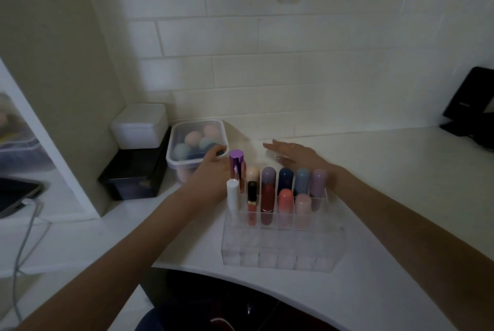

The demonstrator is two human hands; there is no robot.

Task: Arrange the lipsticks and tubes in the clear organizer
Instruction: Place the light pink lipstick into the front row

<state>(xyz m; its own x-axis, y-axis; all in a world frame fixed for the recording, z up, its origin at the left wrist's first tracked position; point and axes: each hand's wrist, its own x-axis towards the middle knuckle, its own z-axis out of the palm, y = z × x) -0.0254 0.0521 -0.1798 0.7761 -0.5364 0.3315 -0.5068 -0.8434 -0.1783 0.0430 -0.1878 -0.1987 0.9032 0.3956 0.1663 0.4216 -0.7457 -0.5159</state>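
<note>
A clear organizer stands near the counter's front edge. Its two back rows hold several upright lipsticks and tubes: a tall purple-capped tube, a white tube, a black-and-gold lipstick, a dark red tube, and pastel capsule-shaped tubes such as a coral one. The front rows hold nothing. My left hand is behind the organizer's left end, fingers curled against the sponge container; whether it holds anything is hidden. My right hand hovers flat behind the organizer, fingers spread, holding nothing.
A lidded clear container of makeup sponges sits behind the organizer at the left. A white box rests on a black box beside it. A black stand is at the far right. The tiled wall is close behind.
</note>
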